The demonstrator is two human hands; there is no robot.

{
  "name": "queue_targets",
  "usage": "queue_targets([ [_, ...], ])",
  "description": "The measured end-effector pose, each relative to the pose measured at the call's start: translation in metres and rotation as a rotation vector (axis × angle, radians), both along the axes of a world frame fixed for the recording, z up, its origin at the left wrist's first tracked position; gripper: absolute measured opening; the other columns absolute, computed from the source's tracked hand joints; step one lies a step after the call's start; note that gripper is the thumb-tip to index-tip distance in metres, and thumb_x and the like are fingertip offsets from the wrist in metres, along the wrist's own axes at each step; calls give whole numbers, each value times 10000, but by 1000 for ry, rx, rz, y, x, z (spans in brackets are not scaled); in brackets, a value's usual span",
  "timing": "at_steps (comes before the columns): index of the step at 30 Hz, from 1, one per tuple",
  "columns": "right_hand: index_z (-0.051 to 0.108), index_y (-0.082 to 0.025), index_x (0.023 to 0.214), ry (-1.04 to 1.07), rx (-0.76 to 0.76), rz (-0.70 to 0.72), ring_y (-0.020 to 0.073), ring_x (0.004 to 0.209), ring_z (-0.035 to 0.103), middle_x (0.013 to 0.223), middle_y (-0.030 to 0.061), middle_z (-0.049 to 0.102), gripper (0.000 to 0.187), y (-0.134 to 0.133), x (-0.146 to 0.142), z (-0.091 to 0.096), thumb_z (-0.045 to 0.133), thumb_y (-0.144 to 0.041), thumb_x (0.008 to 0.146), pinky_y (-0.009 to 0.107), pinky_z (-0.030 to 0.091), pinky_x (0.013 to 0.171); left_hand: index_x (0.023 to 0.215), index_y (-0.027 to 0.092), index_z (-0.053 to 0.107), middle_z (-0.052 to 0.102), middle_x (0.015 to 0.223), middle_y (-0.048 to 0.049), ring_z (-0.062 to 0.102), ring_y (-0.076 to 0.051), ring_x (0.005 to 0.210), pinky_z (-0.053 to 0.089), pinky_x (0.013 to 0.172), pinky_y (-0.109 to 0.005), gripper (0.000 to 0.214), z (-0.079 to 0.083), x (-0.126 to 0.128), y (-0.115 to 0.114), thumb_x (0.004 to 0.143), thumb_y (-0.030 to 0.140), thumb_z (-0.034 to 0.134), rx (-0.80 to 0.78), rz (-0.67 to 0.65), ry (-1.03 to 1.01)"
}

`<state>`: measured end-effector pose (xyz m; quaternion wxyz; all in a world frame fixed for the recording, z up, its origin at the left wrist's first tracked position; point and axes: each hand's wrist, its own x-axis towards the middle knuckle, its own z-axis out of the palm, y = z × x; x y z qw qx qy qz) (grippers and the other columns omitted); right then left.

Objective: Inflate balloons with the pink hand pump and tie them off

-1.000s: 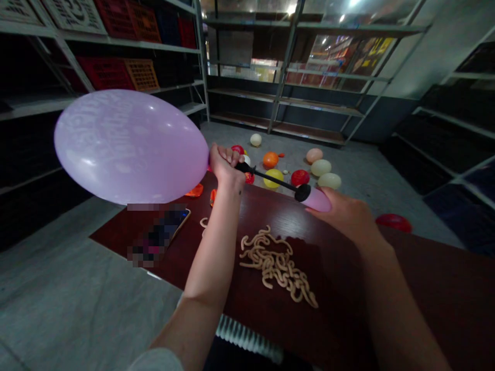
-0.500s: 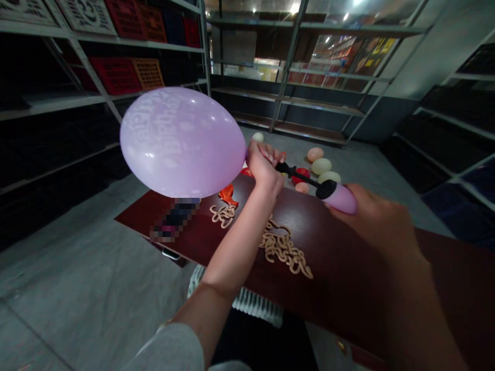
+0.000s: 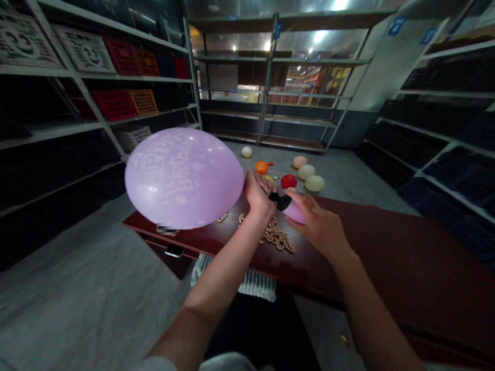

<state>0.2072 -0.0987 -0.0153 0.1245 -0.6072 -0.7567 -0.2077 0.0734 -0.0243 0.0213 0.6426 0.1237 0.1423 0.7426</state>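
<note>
A large inflated lilac balloon [image 3: 183, 176] with white birthday lettering floats above the left end of a dark red-brown table [image 3: 386, 247]. My left hand [image 3: 258, 193] is closed round the balloon's neck and the black nozzle end of a hand pump. My right hand [image 3: 319, 225] grips the lilac barrel of the pump [image 3: 292, 208], pushed close up to the left hand. A heap of tan uninflated balloons [image 3: 275, 235] lies on the table just under my hands.
Several inflated balloons [image 3: 305, 172] in red, orange and cream lie on the grey floor beyond the table. A phone [image 3: 175, 250] rests at the table's left edge. Metal shelving with crates [image 3: 116, 103] lines the left, back and right walls.
My right hand has pushed the pump barrel in toward my left hand, hiding the black rod. The view has pulled back and tilted up, and the balloon sits lower in it.
</note>
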Motion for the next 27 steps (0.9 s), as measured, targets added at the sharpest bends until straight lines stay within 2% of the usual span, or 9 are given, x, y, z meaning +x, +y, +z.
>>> queue_targets([
  [4,346,-378,1515,39,-101,8,204,841,692,1290,29,612,596,-13,-5,-25,523,-438,950,291,461,565,533,190,261,234,391,75,207,-61,327,252,416,-227,505,-19,-5,-13,1024,211,377,-64,-47,46],
  [9,357,-367,1499,44,-181,23,215,966,680,1288,37,614,595,-27,-7,-42,543,-386,935,269,466,596,520,197,249,236,409,72,241,-69,345,319,453,-234,519,-43,-15,-15,1021,232,381,-140,-153,111],
  [13,396,-353,1473,16,-234,-49,236,1002,681,1328,59,595,534,-37,18,-54,510,-366,951,277,469,599,531,196,226,228,419,75,264,-69,353,343,479,-225,506,-51,-46,-1,1026,207,330,-186,-53,168],
  [17,341,-338,1501,84,-283,-255,246,986,686,1334,78,600,551,-47,58,-67,467,-386,966,310,489,622,535,188,255,243,408,71,245,-65,342,273,424,-213,540,-56,-84,10,1053,318,333,-195,-66,260],
  [19,326,-312,1508,105,-307,-301,274,1078,656,1349,98,597,557,-47,73,-72,448,-409,973,339,506,672,531,187,241,227,398,69,226,-62,332,232,402,-211,566,-63,-95,12,1058,382,314,-206,-125,378],
  [22,347,-264,1500,89,-360,-317,304,1145,617,1331,116,617,573,-41,86,-77,469,-426,964,392,514,777,535,189,188,194,389,67,190,-59,319,178,383,-211,569,-78,-97,11,1049,407,297,-235,-253,556],
  [27,384,-198,1480,93,-468,-279,313,1141,618,1342,147,604,595,-29,93,-87,505,-434,948,406,503,840,528,214,175,197,382,58,192,-75,310,159,366,-222,503,-99,-90,10,1002,280,326,-280,-410,694],
])
